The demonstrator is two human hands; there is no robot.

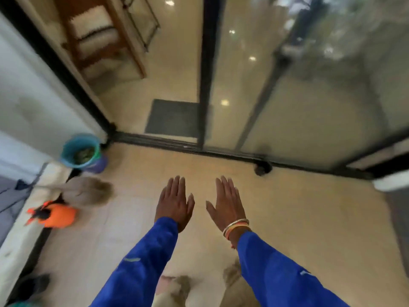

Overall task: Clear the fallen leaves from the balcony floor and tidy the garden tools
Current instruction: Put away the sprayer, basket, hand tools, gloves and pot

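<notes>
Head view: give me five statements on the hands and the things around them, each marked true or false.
1. The left hand and right hand are flat, fingers straight, and hold nothing. True.
2. The bangles are on the left wrist. False: they are on the right wrist.
3. The bucket, left of the hands, has leaves in it. True.
4. The mat lies under the hands. False: it lies beyond the door track, indoors.
5. The orange object sits in the bucket. False: it lies apart from the bucket, nearer the camera.
</notes>
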